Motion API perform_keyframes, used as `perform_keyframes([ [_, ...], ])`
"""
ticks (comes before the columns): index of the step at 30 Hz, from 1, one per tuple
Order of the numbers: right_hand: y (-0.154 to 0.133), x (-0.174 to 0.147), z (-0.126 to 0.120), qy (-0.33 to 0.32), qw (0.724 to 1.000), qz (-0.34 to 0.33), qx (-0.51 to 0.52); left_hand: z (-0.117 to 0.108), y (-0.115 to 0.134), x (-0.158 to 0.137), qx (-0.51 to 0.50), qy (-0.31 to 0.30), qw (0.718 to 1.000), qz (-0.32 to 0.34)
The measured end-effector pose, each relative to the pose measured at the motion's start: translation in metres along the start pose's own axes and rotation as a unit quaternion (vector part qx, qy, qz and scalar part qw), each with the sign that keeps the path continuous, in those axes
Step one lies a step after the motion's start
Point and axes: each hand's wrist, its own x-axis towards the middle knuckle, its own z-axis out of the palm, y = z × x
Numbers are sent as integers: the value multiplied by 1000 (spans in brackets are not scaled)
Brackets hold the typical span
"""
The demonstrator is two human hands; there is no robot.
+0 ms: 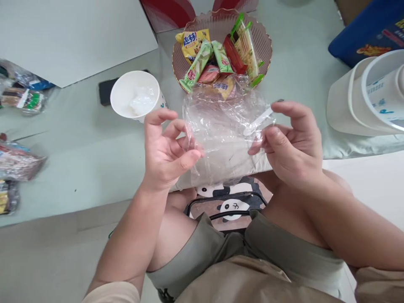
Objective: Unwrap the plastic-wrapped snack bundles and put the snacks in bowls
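Note:
A crinkled clear plastic bag [221,139] is stretched between my two hands over the front edge of the table. My left hand [168,149] holds the bag's left side between thumb and lower fingers, with its index finger raised. On the other side, my right hand [292,141] grips the bag's right edge. A small white plastic spoon [259,122] slants beside the right index fingertip; whether it lies inside the bag or against it I cannot tell. Just beyond my left hand stands a white paper cup [135,93] with crumpled clear plastic inside.
Behind the bag, a pink glass bowl [268,42] holds several wrapped snacks. White tubs [344,103] stand at right near a blue package [372,33]. A dark phone-like object [105,91] lies behind the cup. Packaged snacks [19,162] sit at far left, below a white box [72,33].

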Motion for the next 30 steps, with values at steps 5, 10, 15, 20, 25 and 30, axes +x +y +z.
perform_keyframes([
  [5, -9, -5, 2, 12, 999, -19, -42, 5, 6, -6, 78, -95, 992, 16],
  [10, -16, -6, -1, -33, 990, -22, -134, 9, 9, -6, 245, -46, 965, 80],
  [15, -10, -4, -1, -43, 963, -62, -258, 9, 5, -2, 389, 9, 899, 200],
  [20, -8, -2, 3, 34, 899, -213, -380, 13, 8, -6, 466, 131, 841, 239],
  [25, -14, -10, 10, -70, 953, -147, -255, 20, 14, -11, 412, 85, 820, 388],
  [30, 3, -6, 14, -32, 993, 56, -98, 26, 1, -12, 343, 123, 905, 219],
])
